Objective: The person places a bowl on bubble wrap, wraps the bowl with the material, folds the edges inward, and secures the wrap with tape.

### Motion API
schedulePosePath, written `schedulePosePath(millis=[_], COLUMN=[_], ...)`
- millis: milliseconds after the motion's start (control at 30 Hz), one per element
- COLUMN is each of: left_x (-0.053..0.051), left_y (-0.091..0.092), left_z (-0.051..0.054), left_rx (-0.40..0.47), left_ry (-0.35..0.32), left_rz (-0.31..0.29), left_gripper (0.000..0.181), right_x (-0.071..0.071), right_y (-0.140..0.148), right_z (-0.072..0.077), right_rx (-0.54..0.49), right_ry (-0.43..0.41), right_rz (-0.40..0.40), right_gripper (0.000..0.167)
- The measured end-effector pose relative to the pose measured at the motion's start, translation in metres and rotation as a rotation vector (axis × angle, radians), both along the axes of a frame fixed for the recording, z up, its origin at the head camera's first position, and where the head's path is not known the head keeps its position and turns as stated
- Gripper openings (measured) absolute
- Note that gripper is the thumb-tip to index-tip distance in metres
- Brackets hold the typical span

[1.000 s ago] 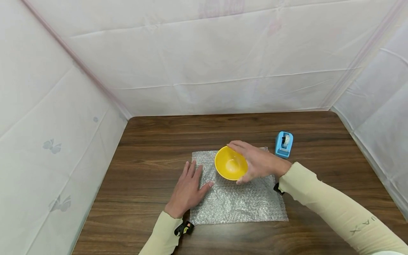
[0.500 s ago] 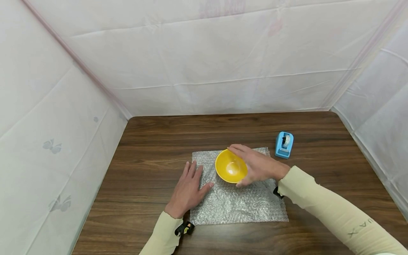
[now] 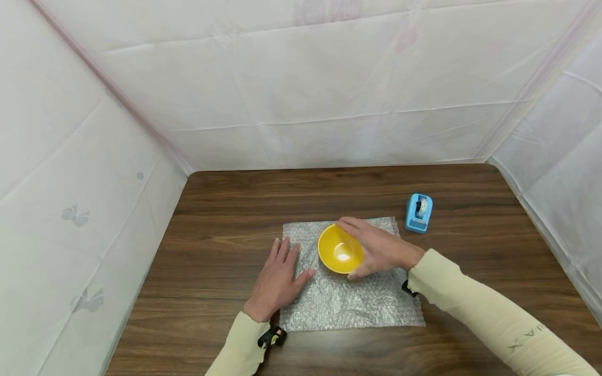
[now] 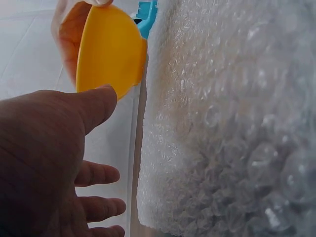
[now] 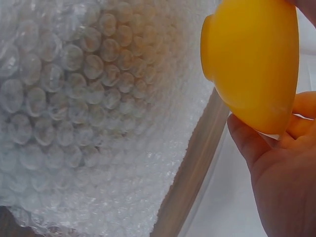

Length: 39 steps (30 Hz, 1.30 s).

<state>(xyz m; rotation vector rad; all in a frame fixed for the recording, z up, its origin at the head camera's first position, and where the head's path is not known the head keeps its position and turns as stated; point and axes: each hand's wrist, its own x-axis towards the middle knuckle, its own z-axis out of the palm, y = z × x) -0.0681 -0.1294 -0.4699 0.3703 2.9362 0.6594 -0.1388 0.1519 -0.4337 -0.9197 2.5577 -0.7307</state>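
My right hand (image 3: pixel 378 248) grips a yellow bowl (image 3: pixel 339 252) at its right side, thumb toward me and fingers at the far rim. Its hollow faces up toward the head camera. Underneath lies a sheet of bubble wrap (image 3: pixel 355 303). In the right wrist view the bowl's foot (image 5: pixel 207 49) is close to the wrap; whether they touch I cannot tell. My left hand (image 3: pixel 277 282) rests palm down over the wrap's left edge, fingers straight and spread. From the left wrist, the bowl (image 4: pixel 111 52) appears beyond my left thumb (image 4: pixel 98 106).
A blue tape dispenser (image 3: pixel 418 213) with a roll of clear tape stands beyond the wrap's far right corner. The wooden table (image 3: pixel 226 209) is bordered by white sheeting (image 3: pixel 301 99) at the back and both sides.
My right hand has brought the bowl slightly toward me over the bubble wrap. The left hand stays in the same place, and neither the wrap nor the tape dispenser has moved.
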Motion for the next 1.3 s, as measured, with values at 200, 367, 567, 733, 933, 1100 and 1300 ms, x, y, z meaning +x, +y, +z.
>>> schedulePosePath(millis=[200, 367, 567, 733, 933, 1100, 1300], left_x=[-0.001, -0.001, 0.0, 0.0, 0.001, 0.002, 0.003], left_y=[0.0, 0.0, 0.001, 0.002, 0.004, 0.004, 0.004], left_z=[0.001, 0.001, 0.001, 0.002, 0.002, 0.0, -0.001], left_rx=[0.007, -0.002, -0.007, -0.01, -0.008, -0.002, -0.002], left_ry=[-0.007, 0.002, -0.005, 0.002, 0.005, -0.006, -0.009], left_rz=[0.002, -0.003, -0.009, -0.02, -0.029, -0.034, -0.044], left_gripper=[0.076, 0.075, 0.075, 0.075, 0.074, 0.074, 0.073], right_x=[-0.002, -0.003, -0.004, -0.005, -0.005, -0.003, 0.0], right_y=[0.0, 0.001, 0.001, 0.002, 0.005, 0.005, 0.005], right_z=[-0.004, -0.007, -0.011, -0.012, -0.015, -0.018, -0.02], right_rx=[-0.012, -0.002, 0.012, 0.016, 0.002, -0.008, -0.003], right_ry=[0.002, -0.001, -0.031, -0.06, -0.069, -0.075, -0.066], right_rz=[0.005, 0.009, -0.007, -0.024, -0.035, -0.038, -0.039], right_gripper=[0.121, 0.122, 0.122, 0.123, 0.123, 0.123, 0.124])
